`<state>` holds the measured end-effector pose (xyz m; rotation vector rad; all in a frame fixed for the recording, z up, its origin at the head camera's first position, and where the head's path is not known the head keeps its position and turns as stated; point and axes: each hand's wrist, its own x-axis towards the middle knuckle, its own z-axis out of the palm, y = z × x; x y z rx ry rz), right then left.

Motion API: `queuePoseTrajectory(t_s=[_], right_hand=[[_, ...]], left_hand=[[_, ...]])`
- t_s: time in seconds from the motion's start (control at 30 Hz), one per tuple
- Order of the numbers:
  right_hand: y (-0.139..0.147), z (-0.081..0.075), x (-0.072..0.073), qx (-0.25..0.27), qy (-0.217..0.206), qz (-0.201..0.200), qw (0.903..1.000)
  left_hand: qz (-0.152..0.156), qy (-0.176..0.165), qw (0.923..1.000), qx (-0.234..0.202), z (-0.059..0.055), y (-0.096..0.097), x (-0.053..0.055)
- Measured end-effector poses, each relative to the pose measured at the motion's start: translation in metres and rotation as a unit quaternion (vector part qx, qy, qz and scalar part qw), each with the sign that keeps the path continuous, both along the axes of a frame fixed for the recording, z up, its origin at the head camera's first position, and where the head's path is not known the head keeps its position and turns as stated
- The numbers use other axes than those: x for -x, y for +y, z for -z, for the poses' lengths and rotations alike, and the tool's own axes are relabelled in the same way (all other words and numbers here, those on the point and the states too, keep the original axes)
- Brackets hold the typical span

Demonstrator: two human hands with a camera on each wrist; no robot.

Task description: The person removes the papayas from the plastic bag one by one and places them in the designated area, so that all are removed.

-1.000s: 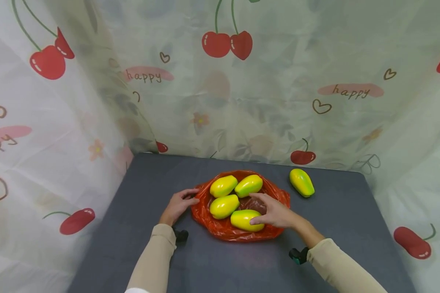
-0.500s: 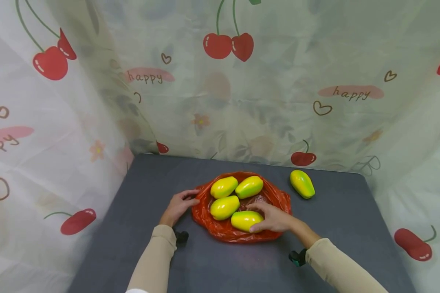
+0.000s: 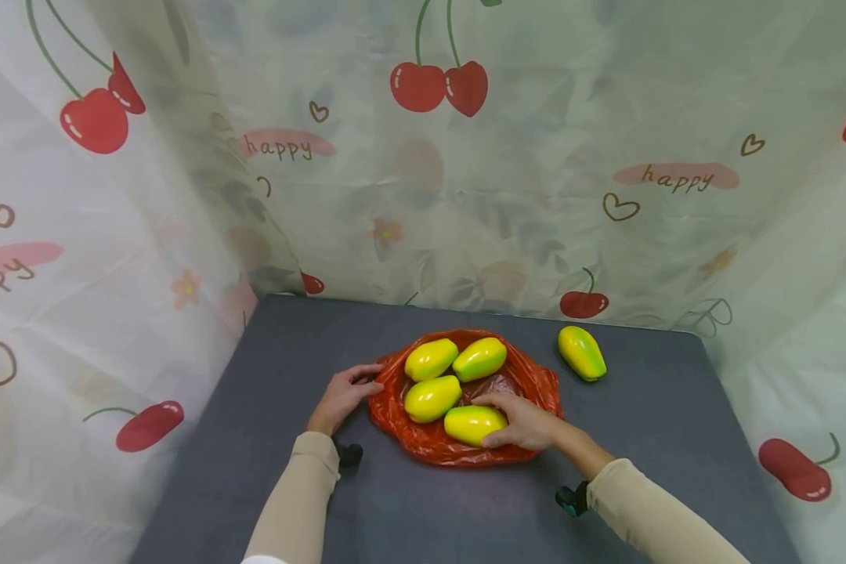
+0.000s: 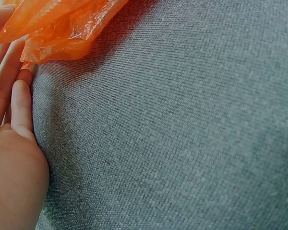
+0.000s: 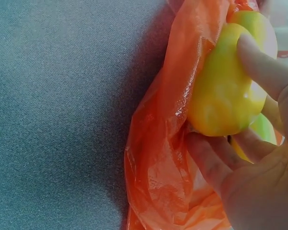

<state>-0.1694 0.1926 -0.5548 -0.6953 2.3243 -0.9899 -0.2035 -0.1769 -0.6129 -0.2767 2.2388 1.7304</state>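
Observation:
A red plastic bag (image 3: 412, 442) lies spread wide at the table's middle, its rim rolled down around several yellow-green papayas. My right hand (image 3: 532, 423) grips the right end of the nearest papaya (image 3: 468, 424), which sits inside the bag. In the right wrist view, the thumb lies over that papaya (image 5: 223, 91) and the fingers curl under its end. At the bag's left edge is my left hand (image 3: 340, 398). In the left wrist view, the bag's plastic (image 4: 62, 40) runs between its thumb and fingers.
One more papaya (image 3: 581, 353) lies on the grey table (image 3: 310, 329) beyond the bag, at the back right. Printed curtains (image 3: 507, 188) hang close behind the table and along both sides.
My right hand has come down from above the nearest papaya and closed its fingers and thumb around its right end. The left hand stays at the bag's edge.

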Motion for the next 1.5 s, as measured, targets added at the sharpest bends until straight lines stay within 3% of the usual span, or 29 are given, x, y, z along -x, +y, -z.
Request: queuePoseTrajectory(t_s=[0.47,0.7,0.9,1.13,1.5], right_hand=[[0.001,-0.011,0.003,-0.009,0.011,-0.005,0.9999],[0.005,-0.015,0.004,0.006,-0.016,-0.004,0.9998],[0.011,-0.024,0.008,0.041,-0.041,0.02,0.9981],[0.02,-0.032,0.013,0.063,-0.023,0.048,0.9966],[0.038,-0.041,0.018,0.064,0.008,0.138,0.9883]], left_hand=[[0.0,-0.001,1.0,-0.005,0.001,0.0,0.001],[-0.001,0.001,1.0,-0.008,0.0,0.001,-0.001],[-0.004,0.003,1.0,-0.005,0.001,0.001,0.0],[0.002,0.015,0.9999,-0.006,0.002,0.001,0.001],[-0.006,0.015,0.9999,0.0,0.003,0.001,0.0]])
